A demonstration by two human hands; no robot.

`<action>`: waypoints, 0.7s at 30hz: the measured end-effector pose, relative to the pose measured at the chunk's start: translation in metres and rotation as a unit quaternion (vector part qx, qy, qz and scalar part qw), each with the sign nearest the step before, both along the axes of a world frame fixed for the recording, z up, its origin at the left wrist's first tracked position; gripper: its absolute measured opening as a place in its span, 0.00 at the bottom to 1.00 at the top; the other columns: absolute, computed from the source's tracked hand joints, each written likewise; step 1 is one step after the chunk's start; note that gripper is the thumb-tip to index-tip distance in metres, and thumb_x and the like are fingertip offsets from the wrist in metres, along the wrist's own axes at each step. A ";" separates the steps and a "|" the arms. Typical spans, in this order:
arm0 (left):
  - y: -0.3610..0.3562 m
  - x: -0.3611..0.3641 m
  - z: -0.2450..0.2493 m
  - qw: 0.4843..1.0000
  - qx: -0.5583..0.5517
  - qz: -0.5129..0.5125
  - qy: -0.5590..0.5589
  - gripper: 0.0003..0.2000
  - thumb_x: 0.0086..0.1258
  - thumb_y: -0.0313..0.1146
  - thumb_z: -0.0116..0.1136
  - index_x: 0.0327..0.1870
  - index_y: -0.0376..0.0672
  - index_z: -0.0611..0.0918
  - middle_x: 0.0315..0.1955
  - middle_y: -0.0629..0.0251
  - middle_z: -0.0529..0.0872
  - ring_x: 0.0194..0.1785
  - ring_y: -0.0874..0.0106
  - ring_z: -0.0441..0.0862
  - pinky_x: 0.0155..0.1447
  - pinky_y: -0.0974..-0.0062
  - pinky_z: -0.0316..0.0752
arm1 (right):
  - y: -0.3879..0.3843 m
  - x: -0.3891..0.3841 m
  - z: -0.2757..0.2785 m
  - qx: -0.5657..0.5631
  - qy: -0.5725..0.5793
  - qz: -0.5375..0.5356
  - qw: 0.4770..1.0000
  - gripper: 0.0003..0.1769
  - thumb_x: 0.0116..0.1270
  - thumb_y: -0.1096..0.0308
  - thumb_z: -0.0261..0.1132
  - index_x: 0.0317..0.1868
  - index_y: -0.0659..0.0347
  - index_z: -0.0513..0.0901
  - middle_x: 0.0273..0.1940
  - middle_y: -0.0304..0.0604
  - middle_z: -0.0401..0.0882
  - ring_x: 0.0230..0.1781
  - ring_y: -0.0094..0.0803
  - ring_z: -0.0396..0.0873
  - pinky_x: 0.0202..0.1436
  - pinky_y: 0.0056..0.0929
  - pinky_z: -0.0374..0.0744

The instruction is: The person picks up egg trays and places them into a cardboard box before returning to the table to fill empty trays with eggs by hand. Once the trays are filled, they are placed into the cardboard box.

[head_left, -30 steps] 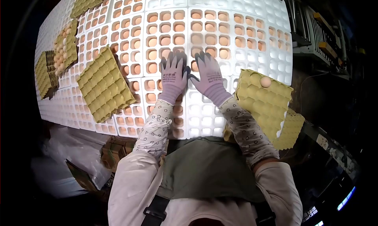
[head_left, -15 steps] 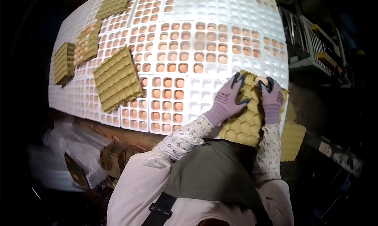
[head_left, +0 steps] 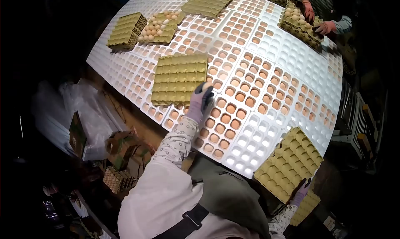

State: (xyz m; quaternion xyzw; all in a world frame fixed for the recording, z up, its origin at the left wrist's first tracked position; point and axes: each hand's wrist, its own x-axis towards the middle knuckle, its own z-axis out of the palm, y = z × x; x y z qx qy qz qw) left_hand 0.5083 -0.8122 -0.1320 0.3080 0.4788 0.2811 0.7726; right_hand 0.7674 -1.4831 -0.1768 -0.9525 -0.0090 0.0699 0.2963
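Observation:
My left hand point(head_left: 200, 100), in a purple glove with dark fingertips, is closed on a pale egg point(head_left: 207, 86) at the right edge of a stack of yellowish egg trays point(head_left: 179, 78). Below it, a white foam tray point(head_left: 204, 154) carries brown eggs in its cups. At the near right, my right hand point(head_left: 301, 192) grips the lower edge of an egg tray point(head_left: 289, 164) whose cups show no eggs. That tray lies tilted over the corner of a white foam tray with bare cups point(head_left: 253, 145).
Farther left stand stacked egg trays point(head_left: 125, 30) beside a tray of eggs point(head_left: 160, 27). Another egg tray point(head_left: 207, 4) lies at the back. A co-worker's gloved hands point(head_left: 316, 20) hold egg-filled trays. Cardboard boxes point(head_left: 125, 149) and plastic wrap point(head_left: 89, 110) are at lower left.
My view has swung left. My left hand has left the near tray and is at the left tray stack with an egg. My right hand, which held an egg, now grips the near tray's lower edge.

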 end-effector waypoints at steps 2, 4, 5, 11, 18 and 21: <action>0.082 -0.022 -0.015 0.982 0.058 0.123 -0.134 0.11 0.71 0.31 0.68 0.52 0.48 0.83 0.30 0.72 0.85 0.28 0.78 0.81 0.33 0.81 0.80 | -0.010 0.003 -0.002 -0.012 0.007 0.000 1.000 0.31 0.78 0.52 0.60 0.70 0.67 0.74 0.62 0.57 0.82 0.60 0.45 0.79 0.66 0.36 0.73; 0.174 -0.044 -0.023 0.960 0.074 0.229 -0.145 0.13 0.73 0.27 0.62 0.57 0.43 0.82 0.44 0.66 0.84 0.49 0.71 0.83 0.52 0.75 0.84 | -0.015 0.010 -0.007 -0.060 -0.024 0.021 0.998 0.30 0.79 0.53 0.60 0.70 0.67 0.75 0.62 0.57 0.82 0.60 0.46 0.79 0.66 0.36 0.74; 0.192 -0.047 -0.031 0.964 0.064 0.224 -0.128 0.19 0.72 0.28 0.63 0.64 0.43 0.78 0.49 0.63 0.83 0.49 0.69 0.82 0.54 0.72 0.85 | -0.028 0.012 -0.008 -0.082 -0.037 0.032 0.995 0.29 0.79 0.53 0.60 0.70 0.67 0.75 0.62 0.57 0.82 0.61 0.46 0.79 0.66 0.37 0.74; 0.457 -0.089 -0.080 0.923 0.261 0.227 0.166 0.18 0.61 0.34 0.76 0.47 0.36 0.83 0.34 0.64 0.87 0.32 0.70 0.82 0.37 0.70 0.78 | 0.014 -0.017 0.139 -0.116 -0.019 -0.092 0.989 0.30 0.81 0.51 0.57 0.71 0.66 0.74 0.66 0.54 0.77 0.63 0.44 0.77 0.67 0.37 0.74; 0.468 -0.092 -0.070 0.929 0.267 0.161 0.198 0.31 0.65 0.44 0.71 0.65 0.38 0.76 0.44 0.61 0.88 0.40 0.71 0.86 0.41 0.72 0.79 | 0.253 -0.034 0.200 -0.007 -0.114 0.076 0.990 0.24 0.82 0.60 0.57 0.69 0.66 0.75 0.58 0.47 0.83 0.53 0.35 0.80 0.60 0.31 0.76; 0.413 -0.127 -0.064 0.970 0.152 0.191 0.025 0.28 0.69 0.43 0.68 0.67 0.43 0.76 0.48 0.64 0.87 0.47 0.70 0.86 0.40 0.73 0.79 | 0.443 -0.072 0.141 0.036 -0.095 0.244 0.964 0.27 0.80 0.60 0.59 0.69 0.72 0.74 0.59 0.53 0.81 0.57 0.35 0.78 0.64 0.33 0.74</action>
